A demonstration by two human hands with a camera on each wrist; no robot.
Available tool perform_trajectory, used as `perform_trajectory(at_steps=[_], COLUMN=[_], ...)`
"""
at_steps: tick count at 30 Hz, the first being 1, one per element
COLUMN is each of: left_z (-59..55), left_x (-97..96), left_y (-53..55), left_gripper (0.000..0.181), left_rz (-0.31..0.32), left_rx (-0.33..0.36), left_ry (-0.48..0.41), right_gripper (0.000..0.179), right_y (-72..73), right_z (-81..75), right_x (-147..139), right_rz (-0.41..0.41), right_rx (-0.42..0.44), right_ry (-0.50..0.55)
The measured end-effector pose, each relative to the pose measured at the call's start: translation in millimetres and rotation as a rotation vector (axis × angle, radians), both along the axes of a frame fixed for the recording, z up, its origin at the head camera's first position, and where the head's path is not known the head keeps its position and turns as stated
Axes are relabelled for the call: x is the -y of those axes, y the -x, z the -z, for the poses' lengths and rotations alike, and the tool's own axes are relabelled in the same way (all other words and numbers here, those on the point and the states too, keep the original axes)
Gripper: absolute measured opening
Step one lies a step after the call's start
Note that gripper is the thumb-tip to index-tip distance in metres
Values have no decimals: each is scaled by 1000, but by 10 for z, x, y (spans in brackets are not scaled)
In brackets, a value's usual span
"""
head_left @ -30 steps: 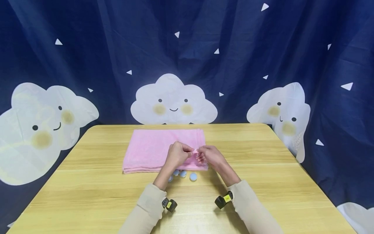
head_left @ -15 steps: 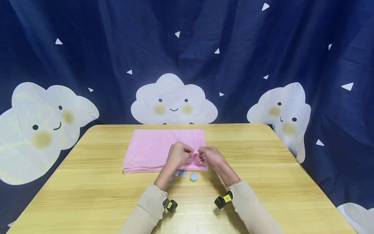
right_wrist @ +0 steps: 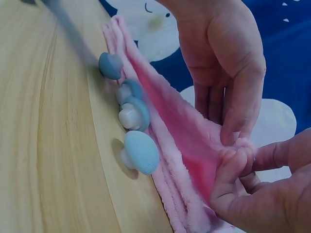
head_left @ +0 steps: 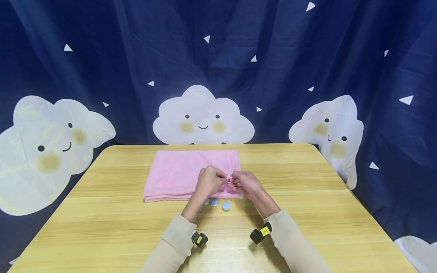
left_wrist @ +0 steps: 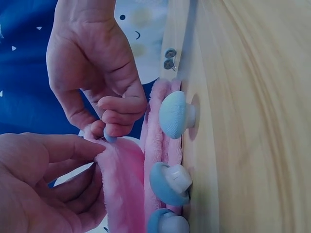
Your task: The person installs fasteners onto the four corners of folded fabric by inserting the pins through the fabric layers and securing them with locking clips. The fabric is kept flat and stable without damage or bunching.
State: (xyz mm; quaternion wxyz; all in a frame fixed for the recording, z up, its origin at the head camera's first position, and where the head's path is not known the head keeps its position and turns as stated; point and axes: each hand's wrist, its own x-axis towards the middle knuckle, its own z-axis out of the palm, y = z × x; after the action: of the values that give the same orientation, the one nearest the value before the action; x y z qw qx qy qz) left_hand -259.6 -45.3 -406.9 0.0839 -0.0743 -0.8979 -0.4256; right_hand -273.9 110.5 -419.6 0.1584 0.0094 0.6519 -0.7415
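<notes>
Lying folded, far and left of centre on the surface (head_left: pixel 85 227), the pink cloth (head_left: pixel 181 170) was judged soft, light and limp, best held by its raised near-right edge, already pinched by left grip (head_left: pixel 208 181) and right grip (head_left: pixel 250 183).

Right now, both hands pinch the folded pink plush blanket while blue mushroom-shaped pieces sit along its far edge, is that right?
Not the far edge: the head view shows the blue mushroom-shaped pieces along the near edge of the pink plush blanket. The rest holds.
</notes>
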Motion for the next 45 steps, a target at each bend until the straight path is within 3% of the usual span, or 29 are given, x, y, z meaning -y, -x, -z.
perform_trajectory(at_steps=[17,35,45], left_z=[12,27,18], left_x=[-71,-82,-27], left_y=[-23,-18,19], left_gripper=[15,20,8], left_rz=[-43,-30,-2], left_rx=[-50,-90,-88], left_ry=[54,97,53], right_gripper=[19,19,12], right_y=[-11,-28,31], right_z=[-24,-26,-16], right_x=[13,21,9], right_rz=[17,31,0], right_rx=[73,115,89], right_ry=[55,108,-11])
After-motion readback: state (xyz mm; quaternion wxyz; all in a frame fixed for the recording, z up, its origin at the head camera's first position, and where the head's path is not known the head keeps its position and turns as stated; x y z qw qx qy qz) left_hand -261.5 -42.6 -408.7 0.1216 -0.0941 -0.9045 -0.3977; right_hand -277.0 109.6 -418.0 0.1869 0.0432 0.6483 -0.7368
